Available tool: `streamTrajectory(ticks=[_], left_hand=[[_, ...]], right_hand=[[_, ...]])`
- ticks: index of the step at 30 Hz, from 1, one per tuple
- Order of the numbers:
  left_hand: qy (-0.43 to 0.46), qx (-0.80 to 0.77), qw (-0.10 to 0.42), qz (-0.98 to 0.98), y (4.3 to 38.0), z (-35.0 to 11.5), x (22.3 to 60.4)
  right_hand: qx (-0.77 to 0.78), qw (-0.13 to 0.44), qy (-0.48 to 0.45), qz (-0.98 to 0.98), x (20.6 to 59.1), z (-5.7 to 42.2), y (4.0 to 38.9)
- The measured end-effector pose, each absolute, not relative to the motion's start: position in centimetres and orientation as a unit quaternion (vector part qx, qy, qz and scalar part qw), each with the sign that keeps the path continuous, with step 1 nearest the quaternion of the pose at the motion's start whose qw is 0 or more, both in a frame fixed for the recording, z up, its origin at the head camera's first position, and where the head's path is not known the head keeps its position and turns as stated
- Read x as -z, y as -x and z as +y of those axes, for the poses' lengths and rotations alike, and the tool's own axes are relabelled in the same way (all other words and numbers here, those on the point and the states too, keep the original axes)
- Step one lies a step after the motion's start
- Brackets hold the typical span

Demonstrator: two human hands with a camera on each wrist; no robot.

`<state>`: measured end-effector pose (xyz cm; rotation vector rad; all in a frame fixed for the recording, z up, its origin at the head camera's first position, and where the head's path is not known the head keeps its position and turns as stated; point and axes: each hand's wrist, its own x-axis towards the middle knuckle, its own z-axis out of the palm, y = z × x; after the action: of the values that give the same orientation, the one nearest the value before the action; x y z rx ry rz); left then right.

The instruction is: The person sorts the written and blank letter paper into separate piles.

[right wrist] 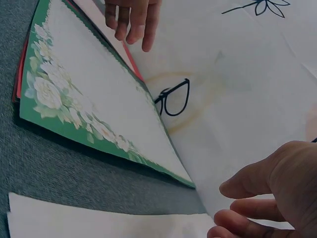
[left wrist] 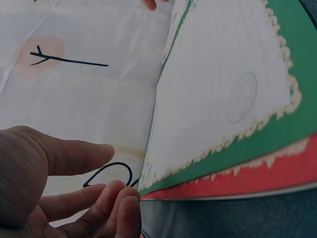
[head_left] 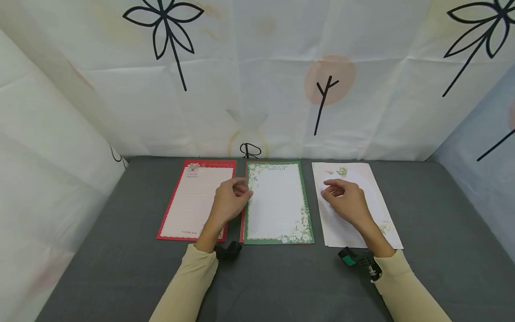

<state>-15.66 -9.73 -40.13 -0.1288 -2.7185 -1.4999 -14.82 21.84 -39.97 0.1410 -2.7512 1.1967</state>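
Observation:
Three piles of printed paper lie in a row. A red-bordered sheet [head_left: 193, 197] is at the left, and a green-bordered sheet with white flowers [head_left: 277, 201] lies in the middle, a red edge showing beneath it. At the right is a whitish sheet with pale green sprigs [head_left: 374, 192], another sheet edge peeking out below. My left hand [head_left: 231, 200] hovers by the left edge of the green-bordered sheet, fingers loosely bent, nothing held. Over the whitish sheet my right hand [head_left: 347, 200] hangs with loosely bent fingers and a gap between thumb and fingertips [right wrist: 230, 218].
The papers lie on a dark grey tabletop [head_left: 281, 281]. White cloth [head_left: 261, 89] printed with black plant drawings rises behind it, with more cloth along both sides. Black camera mounts [head_left: 228, 251] sit at the wrists.

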Motion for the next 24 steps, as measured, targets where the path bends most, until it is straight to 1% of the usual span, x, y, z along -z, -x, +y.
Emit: streamTrajectory(ticks=[4, 11, 18, 24], left_hand=[[0.034, 0.477, 0.013, -0.878, 15.7, -10.3, 40.5], [0.029, 0.459, 0.002, -0.888, 15.7, -10.4, 40.5], [0.021, 0.446, -0.023, -0.894, 15.7, -10.4, 40.6], [0.013, 0.429, -0.046, -0.902, 15.8, -10.2, 40.8]], right_hand=[[-0.41, 0.048, -0.064, -0.909, 40.3, 21.0, 14.7], [-0.416, 0.028, -0.095, -0.904, 40.2, 19.5, 14.8], [-0.401, -0.024, -0.088, -0.911, 40.0, 18.0, 15.3], [-0.37, -0.037, -0.072, -0.926, 40.3, 17.3, 15.3]])
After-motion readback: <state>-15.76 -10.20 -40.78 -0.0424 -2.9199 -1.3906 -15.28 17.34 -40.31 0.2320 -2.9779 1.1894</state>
